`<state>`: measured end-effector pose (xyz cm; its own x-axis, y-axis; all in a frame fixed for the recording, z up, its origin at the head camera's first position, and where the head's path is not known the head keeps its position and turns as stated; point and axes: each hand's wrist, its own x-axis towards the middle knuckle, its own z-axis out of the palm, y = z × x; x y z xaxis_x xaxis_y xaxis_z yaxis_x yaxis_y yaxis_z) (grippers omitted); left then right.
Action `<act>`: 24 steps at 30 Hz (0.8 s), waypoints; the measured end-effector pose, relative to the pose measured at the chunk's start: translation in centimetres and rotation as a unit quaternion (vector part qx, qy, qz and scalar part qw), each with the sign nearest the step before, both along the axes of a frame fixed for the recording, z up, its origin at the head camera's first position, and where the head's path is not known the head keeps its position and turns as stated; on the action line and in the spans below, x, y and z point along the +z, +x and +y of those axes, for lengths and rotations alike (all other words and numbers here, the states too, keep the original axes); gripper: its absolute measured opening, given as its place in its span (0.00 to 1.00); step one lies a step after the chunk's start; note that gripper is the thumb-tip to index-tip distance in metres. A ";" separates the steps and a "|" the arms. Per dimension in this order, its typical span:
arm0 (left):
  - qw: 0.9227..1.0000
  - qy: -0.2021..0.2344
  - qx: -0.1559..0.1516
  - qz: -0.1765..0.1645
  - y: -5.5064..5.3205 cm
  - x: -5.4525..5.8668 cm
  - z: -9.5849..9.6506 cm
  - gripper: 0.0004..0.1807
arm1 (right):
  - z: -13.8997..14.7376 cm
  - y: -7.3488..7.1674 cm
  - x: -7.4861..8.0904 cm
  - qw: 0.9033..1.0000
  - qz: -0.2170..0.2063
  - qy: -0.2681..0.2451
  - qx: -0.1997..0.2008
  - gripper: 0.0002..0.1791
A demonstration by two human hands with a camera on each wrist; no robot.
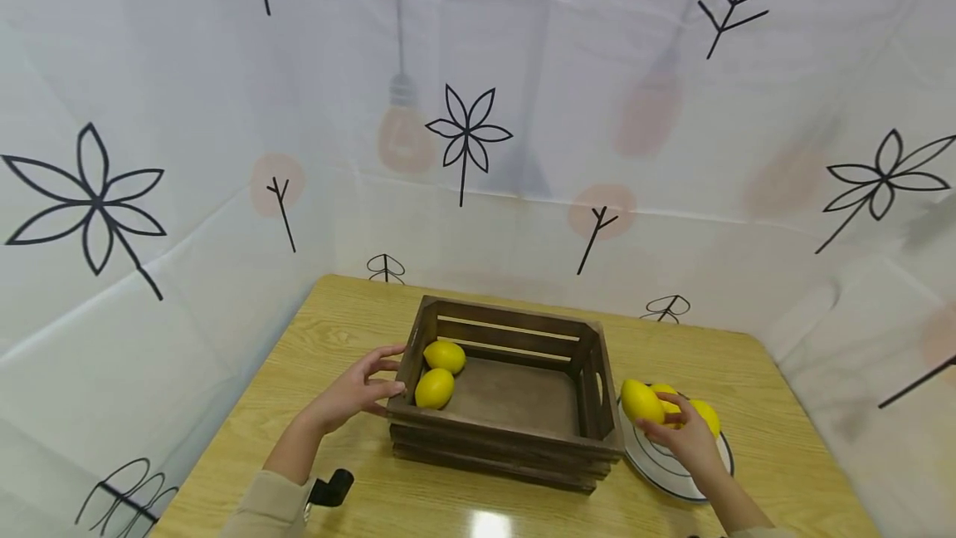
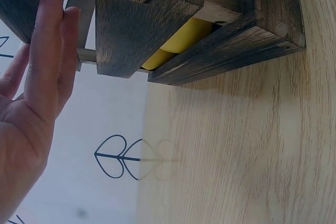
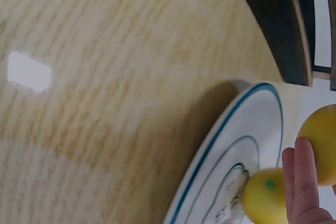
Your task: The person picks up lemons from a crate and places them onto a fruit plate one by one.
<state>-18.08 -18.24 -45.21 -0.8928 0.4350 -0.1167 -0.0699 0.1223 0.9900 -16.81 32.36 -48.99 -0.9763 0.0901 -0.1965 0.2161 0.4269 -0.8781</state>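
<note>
So the right hand point(image 1: 683, 436) has a yellow lemon point(image 1: 641, 401) pinched between thumb and fingers, gap just about as wide as the fruit. Looks like a light grip by the sides, which makes sense for something round and smooth that'd probably slip if squeezed badly. The lemon is up over the left part of the blue-rimmed plate point(image 1: 657, 471), just right of the crate's right end. More lemons point(image 1: 704, 418) sit on the plate under and behind that hand, and its curved rim likely stops them rolling off.

The left hand is a different deal. That left hand point(image 1: 366, 388) isn't holding any fruit: fingers spread and mostly straight against the left end of the wooden crate point(image 1: 515, 430), thumb by the near left corner. My guess is it's there to steady the crate.

Inside, two lemons point(image 1: 435, 388) are tucked along the left end wall, one near and one far, so the right side of the floor is bare. The crate and plate sit side by side on the table point(image 1: 358, 513), probably to keep the reach short.
</note>
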 end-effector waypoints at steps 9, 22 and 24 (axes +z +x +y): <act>1.000 -0.003 -0.001 0.003 0.0 0.0 0.0 0.35 | 0.1 0.2 -0.8 1.000 -0.012 0.015 0.001 0.40; 1.000 0.001 -0.004 0.002 0.0 -0.1 0.0 0.36 | 0.2 0.1 -2.0 0.998 -0.025 0.058 0.015 0.41; 1.000 0.000 -0.004 0.003 0.0 -0.2 0.0 0.36 | 0.3 0.1 -1.9 0.997 -0.025 0.065 0.020 0.42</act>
